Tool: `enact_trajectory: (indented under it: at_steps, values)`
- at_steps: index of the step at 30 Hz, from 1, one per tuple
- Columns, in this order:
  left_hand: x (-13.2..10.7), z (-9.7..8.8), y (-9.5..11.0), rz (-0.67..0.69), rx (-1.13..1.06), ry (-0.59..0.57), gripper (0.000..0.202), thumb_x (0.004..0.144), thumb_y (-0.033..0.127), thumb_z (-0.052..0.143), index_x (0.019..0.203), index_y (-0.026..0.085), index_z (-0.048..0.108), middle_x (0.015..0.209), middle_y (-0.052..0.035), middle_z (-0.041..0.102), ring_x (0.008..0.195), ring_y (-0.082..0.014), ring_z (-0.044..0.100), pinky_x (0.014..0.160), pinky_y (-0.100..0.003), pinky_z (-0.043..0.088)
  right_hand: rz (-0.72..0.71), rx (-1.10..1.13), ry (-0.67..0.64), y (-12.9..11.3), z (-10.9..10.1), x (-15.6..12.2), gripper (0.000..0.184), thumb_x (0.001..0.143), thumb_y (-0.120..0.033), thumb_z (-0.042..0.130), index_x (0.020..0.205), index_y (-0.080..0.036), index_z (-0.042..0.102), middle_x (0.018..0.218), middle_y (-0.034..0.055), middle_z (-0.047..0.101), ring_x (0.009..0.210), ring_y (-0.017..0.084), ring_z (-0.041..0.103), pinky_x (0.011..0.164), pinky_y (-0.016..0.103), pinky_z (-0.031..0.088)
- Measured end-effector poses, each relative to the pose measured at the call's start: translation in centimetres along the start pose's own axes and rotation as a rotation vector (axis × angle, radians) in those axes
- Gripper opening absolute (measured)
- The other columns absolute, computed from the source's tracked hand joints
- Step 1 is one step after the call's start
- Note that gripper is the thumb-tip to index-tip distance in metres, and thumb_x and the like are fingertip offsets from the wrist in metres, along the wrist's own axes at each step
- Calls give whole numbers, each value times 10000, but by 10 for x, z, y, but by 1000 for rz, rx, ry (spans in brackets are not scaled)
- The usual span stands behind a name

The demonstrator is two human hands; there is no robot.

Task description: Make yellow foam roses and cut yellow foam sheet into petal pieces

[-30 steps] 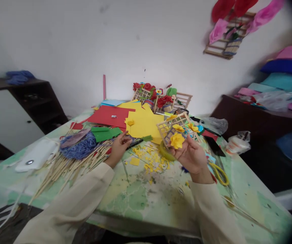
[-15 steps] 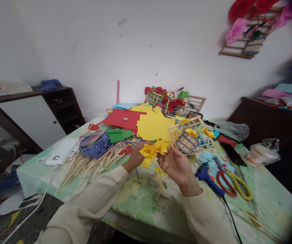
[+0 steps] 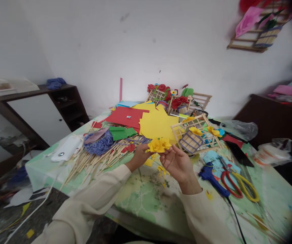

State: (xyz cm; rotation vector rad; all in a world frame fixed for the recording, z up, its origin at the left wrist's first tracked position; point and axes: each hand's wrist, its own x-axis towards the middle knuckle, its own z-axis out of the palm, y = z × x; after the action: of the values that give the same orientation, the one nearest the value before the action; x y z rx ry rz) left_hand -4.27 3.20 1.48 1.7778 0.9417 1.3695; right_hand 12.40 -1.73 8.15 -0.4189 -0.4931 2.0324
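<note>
Two yellow paper flowers point(image 3: 158, 145) are held close together above the table, at the middle of the view. My left hand point(image 3: 139, 158) pinches the left flower at its edge, with the fingers partly hidden behind the petals. Palm turned up, my right hand point(image 3: 178, 166) grips the right flower with its fingertips, while its thumb lies along the near side. Below the hands, small yellow paper pieces point(image 3: 163, 170) lie on the patterned tablecloth point(image 3: 140, 200). A stick frame point(image 3: 203, 135) bearing yellow flowers stands just beyond my right hand.
A blue glue gun point(image 3: 213, 178) and red- and yellow-handled scissors point(image 3: 230, 184) lie to the right. Left are thin wooden sticks point(image 3: 97, 166), blue yarn point(image 3: 98, 142) and a white device point(image 3: 66, 149). Yellow sheets point(image 3: 158, 123) and red sheets point(image 3: 125, 117) lie behind.
The flowers have been tilted upward and brought closer together between both hands. My view has turned slightly left, so the table appears shifted to the right.
</note>
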Motion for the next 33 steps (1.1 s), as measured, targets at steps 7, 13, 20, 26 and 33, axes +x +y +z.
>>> enact_trajectory:
  at_steps: [7, 13, 20, 26, 33]
  values:
    - [-1, 5, 6, -110, -124, 1, 191, 708, 345, 666, 757, 164, 703, 767, -44, 704, 733, -183, 629, 726, -306, 486, -59, -47, 1, 8, 0, 3, 35, 796, -206, 591, 784, -189, 620, 829, 11, 679, 779, 115, 630, 599, 197, 499]
    - [-1, 11, 7, -230, -356, 69, 234, 624, 355, 736, 705, 156, 642, 717, -27, 668, 695, -152, 599, 700, -293, 471, -174, -143, 22, 11, -10, 6, 131, 756, -132, 636, 870, -196, 633, 785, -11, 638, 702, 84, 591, 575, 180, 472]
    - [-1, 11, -3, -260, -392, 155, 241, 594, 335, 763, 690, 155, 634, 673, 0, 636, 654, -120, 556, 642, -255, 433, -418, -309, 256, 12, -34, 13, 159, 652, -183, 725, 798, -192, 663, 695, -39, 571, 573, 57, 484, 523, 177, 415]
    - [-6, 15, -3, -284, -501, 108, 233, 590, 310, 780, 689, 156, 636, 699, 7, 636, 683, -112, 557, 694, -257, 434, -629, -830, 395, 28, -39, 20, 347, 627, -325, 730, 944, -201, 666, 849, 10, 628, 681, 112, 524, 635, 255, 439]
    - [3, 4, -10, -326, -622, 190, 248, 612, 278, 777, 755, 157, 614, 691, 17, 608, 643, -81, 542, 634, -212, 416, -733, -1054, 515, 35, -48, 21, 260, 733, -404, 604, 773, -150, 644, 652, 0, 579, 586, 121, 470, 584, 266, 385]
